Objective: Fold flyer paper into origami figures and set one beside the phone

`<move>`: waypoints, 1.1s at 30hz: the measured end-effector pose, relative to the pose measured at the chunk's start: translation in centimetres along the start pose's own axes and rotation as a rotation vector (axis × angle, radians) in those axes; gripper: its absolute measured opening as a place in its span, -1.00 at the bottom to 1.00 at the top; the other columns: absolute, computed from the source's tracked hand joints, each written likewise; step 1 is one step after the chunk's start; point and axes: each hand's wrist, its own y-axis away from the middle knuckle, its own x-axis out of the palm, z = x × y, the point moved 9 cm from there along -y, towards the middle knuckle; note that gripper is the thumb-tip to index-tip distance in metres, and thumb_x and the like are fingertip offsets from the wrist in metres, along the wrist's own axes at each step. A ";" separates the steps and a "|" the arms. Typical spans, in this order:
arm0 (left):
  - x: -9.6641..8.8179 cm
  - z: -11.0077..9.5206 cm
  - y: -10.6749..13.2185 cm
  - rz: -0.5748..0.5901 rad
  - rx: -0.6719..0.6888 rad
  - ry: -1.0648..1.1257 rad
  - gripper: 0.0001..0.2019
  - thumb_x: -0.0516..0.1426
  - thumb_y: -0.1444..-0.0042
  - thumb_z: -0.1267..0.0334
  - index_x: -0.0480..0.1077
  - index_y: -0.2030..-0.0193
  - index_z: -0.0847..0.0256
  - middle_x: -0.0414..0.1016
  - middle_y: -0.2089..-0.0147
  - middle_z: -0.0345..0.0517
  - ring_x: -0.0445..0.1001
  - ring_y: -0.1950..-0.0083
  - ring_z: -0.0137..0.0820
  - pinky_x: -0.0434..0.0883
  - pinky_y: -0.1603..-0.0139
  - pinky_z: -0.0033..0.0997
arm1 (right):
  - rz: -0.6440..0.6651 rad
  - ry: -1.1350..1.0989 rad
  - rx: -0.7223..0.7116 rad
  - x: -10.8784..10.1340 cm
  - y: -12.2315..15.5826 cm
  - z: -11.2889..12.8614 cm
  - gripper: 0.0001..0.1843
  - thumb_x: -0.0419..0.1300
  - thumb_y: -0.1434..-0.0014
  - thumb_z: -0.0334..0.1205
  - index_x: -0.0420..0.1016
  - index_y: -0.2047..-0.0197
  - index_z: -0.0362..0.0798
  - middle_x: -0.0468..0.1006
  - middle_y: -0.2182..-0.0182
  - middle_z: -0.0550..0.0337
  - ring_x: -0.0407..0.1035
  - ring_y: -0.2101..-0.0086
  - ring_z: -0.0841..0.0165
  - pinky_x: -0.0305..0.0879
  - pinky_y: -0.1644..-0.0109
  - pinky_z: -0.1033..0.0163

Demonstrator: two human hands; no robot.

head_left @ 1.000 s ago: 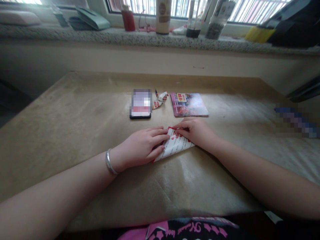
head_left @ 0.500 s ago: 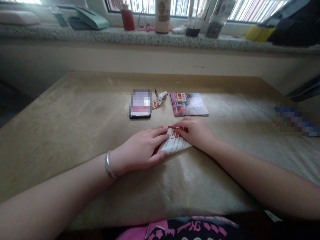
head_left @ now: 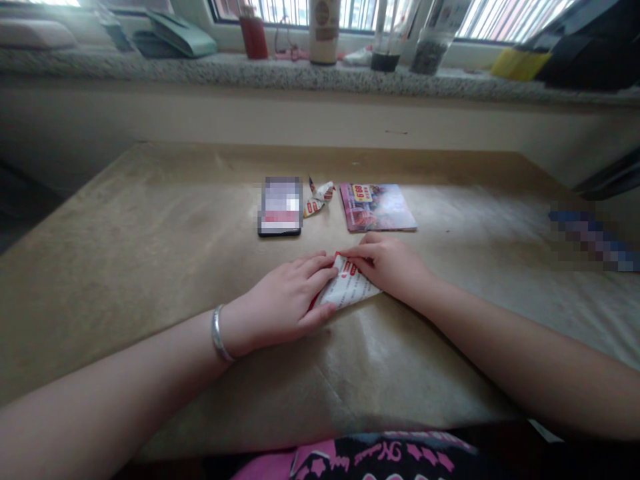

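A folded piece of printed paper [head_left: 350,287], white with red labels and a red edge, lies on the table between my hands. Its folded shape is roughly triangular. My left hand [head_left: 287,297], with a silver bangle at the wrist, rests on the left side of the paper, fingers stretched out and the thumb at the near edge. At the upper right, my right hand [head_left: 390,263] has its thumb and fingers drawn together on the paper's top edge. That hand covers the right end of the paper.
Beyond the hands are a phone [head_left: 280,207], a folded paper figure [head_left: 319,200] and a colourful flyer [head_left: 379,207]. Far right on the table [head_left: 150,267] is a blurred blue item [head_left: 595,240]. Bottles, including a red one [head_left: 253,33], line the stone windowsill [head_left: 280,77].
Almost nothing differs. The fingers of my right hand have shifted very slightly along the paper's top edge; my left hand stays in place.
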 end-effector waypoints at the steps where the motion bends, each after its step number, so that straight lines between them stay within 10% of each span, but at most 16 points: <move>1: 0.0 -0.1 0.0 0.002 -0.001 -0.002 -0.35 -0.02 -0.23 -0.10 0.18 -0.30 0.35 0.13 -0.37 0.17 0.08 -0.40 -0.10 0.14 -0.38 -0.07 | 0.003 0.011 -0.004 0.0 0.0 0.1 -0.70 0.09 -0.27 -0.21 0.61 0.05 0.09 0.56 0.25 0.09 0.44 0.25 0.29 0.31 0.15 0.23; 33: -0.5 -0.9 0.0 0.004 0.092 -0.051 -0.43 0.02 -0.20 0.09 0.20 -0.31 0.29 0.20 -0.35 0.08 0.15 -0.36 -0.08 0.19 -0.36 -0.10 | -0.021 -0.069 -0.040 -0.1 0.1 0.2 -0.68 0.08 -0.25 -0.33 0.60 0.03 -0.01 0.53 0.27 0.04 0.42 0.26 0.30 0.33 0.12 0.22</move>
